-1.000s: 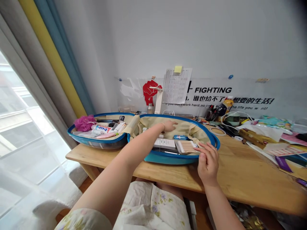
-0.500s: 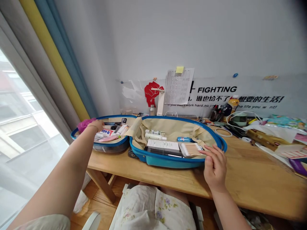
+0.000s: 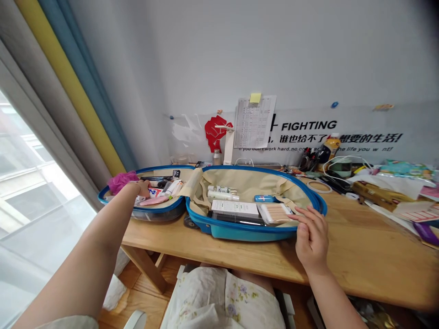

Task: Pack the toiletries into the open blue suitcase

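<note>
Since a second ago, the left hand (image 3: 143, 188) has swung from the right half of the open suitcase (image 3: 250, 234) to the left half, and over the last half second it has shifted slightly from the pink mesh puff (image 3: 120, 183) toward the toiletries beside it. It now reaches down among them, fingers bent, near a white packet with red and blue print (image 3: 155, 193); whether it has hold of anything cannot be told. A pink flat item (image 3: 156, 200) lies in front of that packet, and a white tube (image 3: 175, 187) sits to its right.

The right hand (image 3: 312, 235) stays at the near right rim of the suitcase, loosely open with fingers extended and thumb apart, lifting nothing. Its fingertips are just beside a pack of cotton swabs (image 3: 276, 213).

Inside the suitcase's right half, a white box (image 3: 235, 208) lies left of the swabs, with white bottles (image 3: 223, 196) behind it and a blue container (image 3: 265, 198) behind the swabs. Both halves lie spread on the wooden surface (image 3: 363, 246), where an orange bottle (image 3: 331, 148) stands farther back to the right.
</note>
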